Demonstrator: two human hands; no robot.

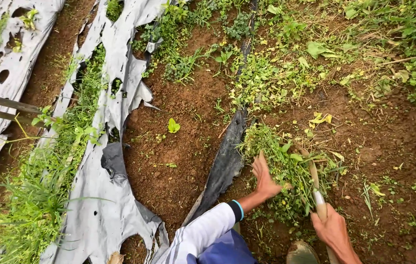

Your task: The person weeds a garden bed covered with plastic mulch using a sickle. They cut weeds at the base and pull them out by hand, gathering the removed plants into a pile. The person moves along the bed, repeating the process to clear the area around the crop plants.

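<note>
Far left, grey mulch sheets [115,63] are laid over the beds, torn and holed so plants can poke through, with grass [36,195] grown up between them. Bare brown soil [169,161] is exposed in the middle, a lone seedling [173,126] left standing in it. A black plastic strip [225,161] is stretched along the soil's edge, half buried.

The left hand [265,180] is spread flat, fingers wide, pressed onto a clump of weeds [286,168], apparently to pin it down. The right hand [333,229] is wrapped tight around a tool handle [320,203], its blade [312,171] buried in the same clump, right beside the left hand. A boot toe [300,253] is seen at the bottom edge.
</note>
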